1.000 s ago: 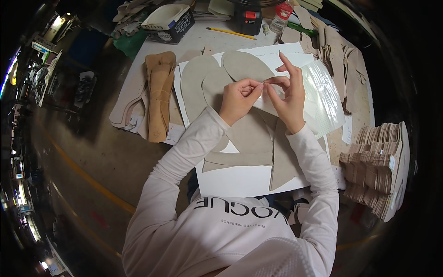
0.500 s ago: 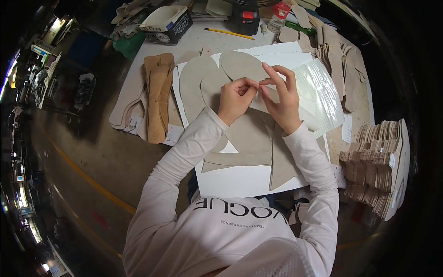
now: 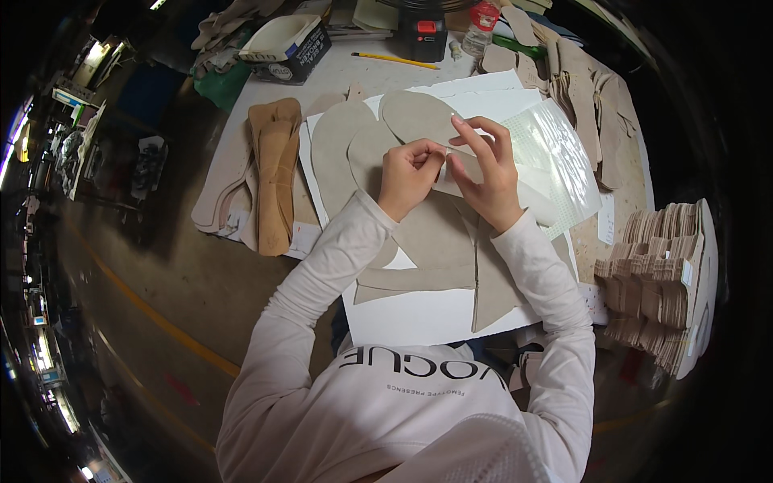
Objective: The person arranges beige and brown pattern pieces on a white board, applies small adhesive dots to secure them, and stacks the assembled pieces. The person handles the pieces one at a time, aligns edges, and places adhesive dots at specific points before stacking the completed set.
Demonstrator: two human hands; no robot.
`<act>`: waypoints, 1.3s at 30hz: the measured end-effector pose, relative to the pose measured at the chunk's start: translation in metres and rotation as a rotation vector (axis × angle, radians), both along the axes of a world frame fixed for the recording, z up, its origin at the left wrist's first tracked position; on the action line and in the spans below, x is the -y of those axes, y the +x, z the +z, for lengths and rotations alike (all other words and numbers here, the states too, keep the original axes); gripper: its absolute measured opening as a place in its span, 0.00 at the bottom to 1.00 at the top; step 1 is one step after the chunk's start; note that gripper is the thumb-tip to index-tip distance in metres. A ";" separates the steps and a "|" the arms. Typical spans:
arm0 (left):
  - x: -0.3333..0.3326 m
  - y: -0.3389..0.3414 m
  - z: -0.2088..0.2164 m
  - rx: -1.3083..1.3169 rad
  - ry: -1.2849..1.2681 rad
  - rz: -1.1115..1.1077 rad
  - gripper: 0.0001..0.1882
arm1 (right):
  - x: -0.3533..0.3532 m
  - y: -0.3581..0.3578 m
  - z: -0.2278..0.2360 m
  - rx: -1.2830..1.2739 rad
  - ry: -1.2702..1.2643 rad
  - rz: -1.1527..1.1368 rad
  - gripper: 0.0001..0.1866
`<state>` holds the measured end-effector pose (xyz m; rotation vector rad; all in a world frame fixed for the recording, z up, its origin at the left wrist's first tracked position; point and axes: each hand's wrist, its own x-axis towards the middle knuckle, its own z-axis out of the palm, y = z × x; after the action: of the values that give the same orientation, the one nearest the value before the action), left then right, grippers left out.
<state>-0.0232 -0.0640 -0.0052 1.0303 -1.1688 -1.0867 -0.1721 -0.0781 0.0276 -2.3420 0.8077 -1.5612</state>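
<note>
Both my hands meet over flat grey-beige cut pieces (image 3: 435,229) lying on a white board (image 3: 394,320). My left hand (image 3: 409,179) is closed in a pinch, and what its fingertips hold is too small to make out. Close against it is my right hand (image 3: 493,179), thumb and fingers loosely apart, forefinger raised; nothing can be seen gripped in it. Behind and beneath the right hand, a translucent, grid-marked sheet (image 3: 568,161) spreads to the right. Its pale near edge curls under the right wrist.
Tied brown pieces (image 3: 275,181) lie left of the board. A stack of beige pieces (image 3: 656,282) stands at the right edge, with more bundles (image 3: 580,105) beyond. Toward the back are a box with a white tub (image 3: 286,48), a yellow pencil (image 3: 394,60) and a plastic bottle (image 3: 481,30).
The right thumb and fingers have parted slightly near the left fingertips. Both hands stay in nearly the same place, and the view has shifted a little.
</note>
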 end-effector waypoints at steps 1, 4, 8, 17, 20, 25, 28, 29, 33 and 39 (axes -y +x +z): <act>0.000 0.000 0.000 0.006 -0.008 0.003 0.08 | 0.000 0.000 -0.001 0.005 -0.002 0.004 0.35; -0.001 0.000 0.001 0.003 -0.010 0.008 0.08 | -0.001 0.000 -0.005 0.001 0.010 0.012 0.35; -0.002 0.002 0.002 0.008 0.016 -0.026 0.08 | -0.001 0.002 -0.010 -0.037 -0.106 -0.016 0.34; 0.000 0.002 0.005 -0.163 0.062 -0.114 0.08 | 0.002 -0.005 -0.002 0.024 0.139 -0.061 0.33; 0.001 0.003 0.006 -0.161 0.053 -0.126 0.08 | 0.005 -0.008 0.000 0.041 0.218 -0.038 0.34; 0.002 0.006 0.005 -0.175 0.106 -0.182 0.08 | 0.008 -0.012 0.000 0.115 0.300 0.036 0.35; 0.003 0.010 0.003 -0.102 0.078 -0.195 0.09 | 0.008 -0.013 0.000 0.135 0.354 0.055 0.36; 0.003 0.010 0.002 -0.093 0.096 -0.192 0.08 | 0.008 -0.013 0.000 0.126 0.330 0.038 0.36; 0.003 0.010 0.002 -0.067 0.153 -0.175 0.07 | 0.006 -0.011 0.000 0.087 0.276 0.022 0.37; 0.001 0.005 0.005 -0.137 0.180 -0.116 0.05 | 0.000 -0.008 0.000 -0.013 0.190 0.019 0.38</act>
<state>-0.0182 -0.0646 -0.0003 1.0171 -1.0446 -1.3526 -0.1805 -0.0778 0.0280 -2.2196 0.8920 -1.3974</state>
